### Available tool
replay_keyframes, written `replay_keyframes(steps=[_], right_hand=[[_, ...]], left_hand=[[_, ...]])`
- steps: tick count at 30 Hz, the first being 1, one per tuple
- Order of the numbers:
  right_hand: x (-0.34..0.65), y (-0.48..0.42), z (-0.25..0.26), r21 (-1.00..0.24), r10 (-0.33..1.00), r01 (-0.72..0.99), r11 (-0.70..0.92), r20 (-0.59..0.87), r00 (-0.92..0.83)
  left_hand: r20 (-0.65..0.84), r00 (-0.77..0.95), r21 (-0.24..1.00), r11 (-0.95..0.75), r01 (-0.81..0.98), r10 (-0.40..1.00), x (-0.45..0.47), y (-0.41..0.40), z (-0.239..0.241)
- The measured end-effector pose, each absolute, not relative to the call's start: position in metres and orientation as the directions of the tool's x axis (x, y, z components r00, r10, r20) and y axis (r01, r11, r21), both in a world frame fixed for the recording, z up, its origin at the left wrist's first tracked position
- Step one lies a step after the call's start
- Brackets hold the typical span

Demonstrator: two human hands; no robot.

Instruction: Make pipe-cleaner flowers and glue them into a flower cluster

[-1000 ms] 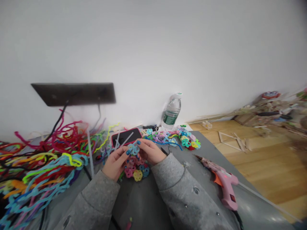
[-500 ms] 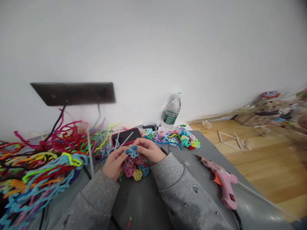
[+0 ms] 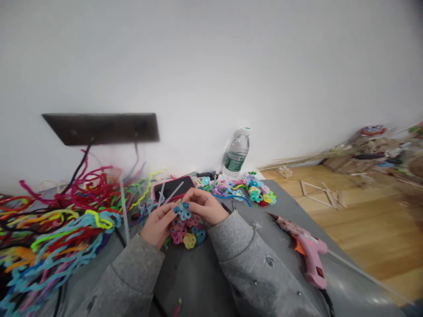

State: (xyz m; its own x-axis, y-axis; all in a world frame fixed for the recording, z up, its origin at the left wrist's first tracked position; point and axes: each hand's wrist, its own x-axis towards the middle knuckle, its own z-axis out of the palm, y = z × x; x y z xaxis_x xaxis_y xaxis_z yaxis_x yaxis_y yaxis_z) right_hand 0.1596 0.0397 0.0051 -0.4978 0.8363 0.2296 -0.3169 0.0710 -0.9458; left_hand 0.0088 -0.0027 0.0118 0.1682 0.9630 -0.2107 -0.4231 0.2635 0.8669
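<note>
Grey surface (image 3: 191,281), white wall (image 3: 211,66) behind it. Left hand (image 3: 159,224) and right hand (image 3: 206,208) are both pinching a light-blue flower (image 3: 185,215), at 12 o'clock on the flower cluster (image 3: 178,237). Compared with a second ago, their fingertips (image 3: 186,205) are closer together and the flower hangs lower — looks to me like fiddly work on its top edge. Can't tell what's between those fingertips, or whether flower and cluster connect. Pipe-cleaner heap (image 3: 92,220) at the hands' 9 o'clock gets cut off — pink glue gun (image 3: 312,253) sits around 4.
</note>
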Motion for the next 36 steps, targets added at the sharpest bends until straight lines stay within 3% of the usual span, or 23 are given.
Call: replay_keyframes(steps=[28,36], right_hand=[[0.1635,0.0376,0.0143,-0.968,0.815,-0.225,0.114,0.221,-0.535],[0.1613,0.0389,0.0085,-0.968,0.828,-0.244,0.061,0.186,-0.528]], left_hand=[[-0.234,0.267,0.837,0.334,-0.433,0.935,0.0090,-0.0039,0.0154],[-0.282,0.199,0.826,0.343,-0.447,0.939,0.0068,-0.0009,0.0136]])
